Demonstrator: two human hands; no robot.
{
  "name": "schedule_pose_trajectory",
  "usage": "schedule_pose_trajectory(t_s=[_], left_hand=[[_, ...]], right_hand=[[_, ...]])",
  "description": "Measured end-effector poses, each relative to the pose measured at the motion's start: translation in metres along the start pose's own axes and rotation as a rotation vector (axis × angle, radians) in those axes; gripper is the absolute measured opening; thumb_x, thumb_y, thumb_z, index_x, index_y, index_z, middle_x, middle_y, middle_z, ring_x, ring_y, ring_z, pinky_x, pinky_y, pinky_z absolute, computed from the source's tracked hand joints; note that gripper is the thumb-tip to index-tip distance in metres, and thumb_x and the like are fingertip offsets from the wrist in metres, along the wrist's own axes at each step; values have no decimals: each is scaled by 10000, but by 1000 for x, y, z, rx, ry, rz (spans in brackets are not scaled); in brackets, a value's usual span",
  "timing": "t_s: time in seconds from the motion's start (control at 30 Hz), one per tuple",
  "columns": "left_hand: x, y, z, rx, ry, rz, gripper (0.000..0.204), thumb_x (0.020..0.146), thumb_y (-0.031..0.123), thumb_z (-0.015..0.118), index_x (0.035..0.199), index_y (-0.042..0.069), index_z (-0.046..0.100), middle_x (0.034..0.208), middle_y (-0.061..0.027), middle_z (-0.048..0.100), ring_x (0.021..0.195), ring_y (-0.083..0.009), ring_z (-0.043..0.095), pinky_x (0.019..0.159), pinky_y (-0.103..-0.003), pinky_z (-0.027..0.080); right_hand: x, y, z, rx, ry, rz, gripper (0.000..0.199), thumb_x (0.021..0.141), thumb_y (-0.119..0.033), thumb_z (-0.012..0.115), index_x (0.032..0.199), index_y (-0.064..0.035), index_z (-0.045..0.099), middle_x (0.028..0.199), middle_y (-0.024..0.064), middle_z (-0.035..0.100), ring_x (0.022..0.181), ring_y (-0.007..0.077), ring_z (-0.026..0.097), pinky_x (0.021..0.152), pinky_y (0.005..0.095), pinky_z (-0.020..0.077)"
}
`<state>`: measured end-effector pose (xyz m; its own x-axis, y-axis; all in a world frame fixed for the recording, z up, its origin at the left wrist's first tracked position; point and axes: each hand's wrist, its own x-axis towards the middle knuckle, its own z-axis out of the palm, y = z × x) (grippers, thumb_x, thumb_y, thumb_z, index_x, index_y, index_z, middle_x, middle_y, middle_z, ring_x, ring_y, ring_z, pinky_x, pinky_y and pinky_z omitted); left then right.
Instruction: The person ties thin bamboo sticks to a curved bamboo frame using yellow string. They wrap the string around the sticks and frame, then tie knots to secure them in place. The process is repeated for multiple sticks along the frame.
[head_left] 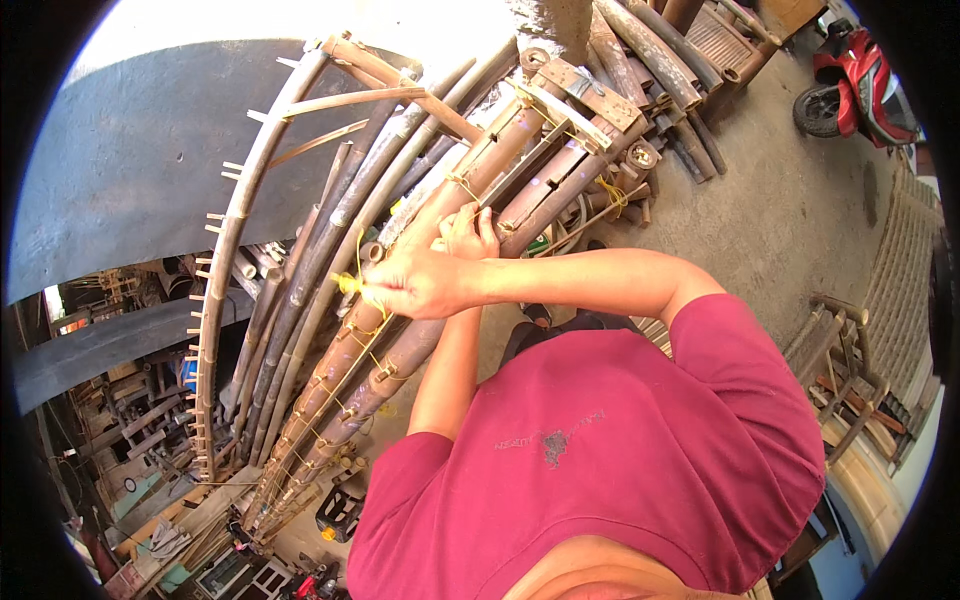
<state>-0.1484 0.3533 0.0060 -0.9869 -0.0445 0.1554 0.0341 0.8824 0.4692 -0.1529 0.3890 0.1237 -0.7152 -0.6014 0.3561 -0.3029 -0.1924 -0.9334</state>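
Two thick brown bamboo poles, a left one (508,150) and a right one (570,178), lie side by side on a slant in front of me. Loops of thin yellow twine (458,184) are tied along them. My right hand (425,283) crosses over my left forearm, its fingers closed on a small bundle of yellow twine (349,284) above the left pole. Farther up, my left hand (466,234) rests against the poles with its fingers bent together; what they grip is hidden. A wooden block (592,93) joins the far pole ends.
Left of the poles stands a curved bamboo frame (238,205) with many short pegs. Several loose bamboo poles (345,205) lean beside it, and more poles (650,50) are stacked at the far right. A red motorbike (870,90) is parked on the concrete floor (770,190).
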Motion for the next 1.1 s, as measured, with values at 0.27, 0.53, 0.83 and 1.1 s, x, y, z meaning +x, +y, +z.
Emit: schedule_pose_trajectory(t_s=[0.27, 0.53, 0.83, 1.1], left_hand=[[3, 7, 3, -114, -16, -117, 194, 938, 219, 587, 1007, 90, 714, 946, -138, 693, 971, -305, 596, 927, -458, 350], [2, -16, 13, -321, 26, -124, 260, 981, 248, 551, 1069, 50, 694, 976, -168, 676, 987, -311, 605, 958, -444, 384], [16, -7, 9, -469, 85, -37, 212, 981, 200, 539, 939, 56, 690, 855, -66, 686, 820, -183, 610, 762, -361, 409], [158, -81, 37, 28, -56, -37, 274, 932, 240, 559, 955, 11, 708, 875, -195, 709, 819, -352, 683, 681, -411, 504]], right_hand=[[25, 145, -109, -1372, -93, 436, 471, 814, -481, 589, 967, -54, 713, 1041, 183, 686, 985, 366, 640, 935, 593, 402], [84, 53, -112, -573, -262, 249, 369, 935, -332, 468, 896, -16, 653, 895, 235, 669, 759, 383, 650, 719, 499, 502], [-179, 98, -64, -469, -156, 235, 389, 930, -292, 523, 656, -25, 593, 644, 189, 598, 668, 385, 601, 742, 469, 485], [-188, 60, -57, -396, -55, 87, 275, 831, -173, 575, 596, -34, 542, 580, 156, 541, 605, 338, 551, 783, 406, 473]])
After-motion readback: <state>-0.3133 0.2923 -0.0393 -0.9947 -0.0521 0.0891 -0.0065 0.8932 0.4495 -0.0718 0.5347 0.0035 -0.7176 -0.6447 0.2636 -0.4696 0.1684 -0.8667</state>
